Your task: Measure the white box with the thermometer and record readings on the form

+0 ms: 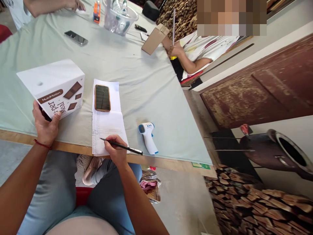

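- Black pen (126,147): in the head view, it was in the right hand (117,151), with its tip over the lower page of the open paper (110,121) at the table's front edge. I could not tell if the tip touched the page.
- The writing was too small to read, and the right hand hid some of the page.
- A phone in an orange-brown case (102,98) lay on the upper page and covered part of it.
- The left hand (47,128) gripped a white box (66,93). Its thumb hid some of the big letters. Most of its fingers were behind the box, and I could not tell if the box was lifted.
- At the top, the edge cut off a tub of bottles (106,19) and one person's arm (46,7). Blocks hid another person's face. The orange thing (96,13) beside the tub was hard to make out.
- The left arm reached up from the bottom left, with a red string (42,144) on the wrist.
- The right arm came up from the bottom and leaned left. The thumb and fingers pinched the pen, which sloped down to the right, toward a white thermometer (148,138).
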`<state>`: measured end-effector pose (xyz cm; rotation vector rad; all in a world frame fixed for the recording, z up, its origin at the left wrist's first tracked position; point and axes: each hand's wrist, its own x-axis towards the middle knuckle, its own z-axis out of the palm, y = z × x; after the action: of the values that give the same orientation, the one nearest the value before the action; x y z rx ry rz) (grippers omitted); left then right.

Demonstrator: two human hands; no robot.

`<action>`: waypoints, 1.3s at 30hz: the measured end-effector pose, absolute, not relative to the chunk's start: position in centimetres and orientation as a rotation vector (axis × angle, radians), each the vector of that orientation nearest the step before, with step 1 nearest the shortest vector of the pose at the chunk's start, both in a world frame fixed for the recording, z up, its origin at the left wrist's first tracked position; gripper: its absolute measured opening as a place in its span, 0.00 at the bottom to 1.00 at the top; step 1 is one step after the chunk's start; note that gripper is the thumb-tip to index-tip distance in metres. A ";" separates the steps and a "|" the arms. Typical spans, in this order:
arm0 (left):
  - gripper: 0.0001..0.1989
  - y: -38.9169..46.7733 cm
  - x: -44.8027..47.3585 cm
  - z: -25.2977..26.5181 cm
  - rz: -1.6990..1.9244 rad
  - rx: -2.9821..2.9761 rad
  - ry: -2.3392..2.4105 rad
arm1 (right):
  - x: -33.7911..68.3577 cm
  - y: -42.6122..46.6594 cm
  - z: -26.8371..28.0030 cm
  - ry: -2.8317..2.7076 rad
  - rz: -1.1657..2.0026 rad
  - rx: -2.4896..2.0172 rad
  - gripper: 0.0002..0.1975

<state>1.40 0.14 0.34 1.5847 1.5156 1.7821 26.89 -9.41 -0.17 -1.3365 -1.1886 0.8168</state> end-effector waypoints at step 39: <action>0.43 0.2 1.8 0.5 1.820 1.580 1.366 | 26.4 -9.5 -0.4 -1.410 0.752 -1.426 0.05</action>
<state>1.83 0.17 0.51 1.5801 1.3662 1.8197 26.44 -9.53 -0.40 -1.4260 -1.4101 0.7523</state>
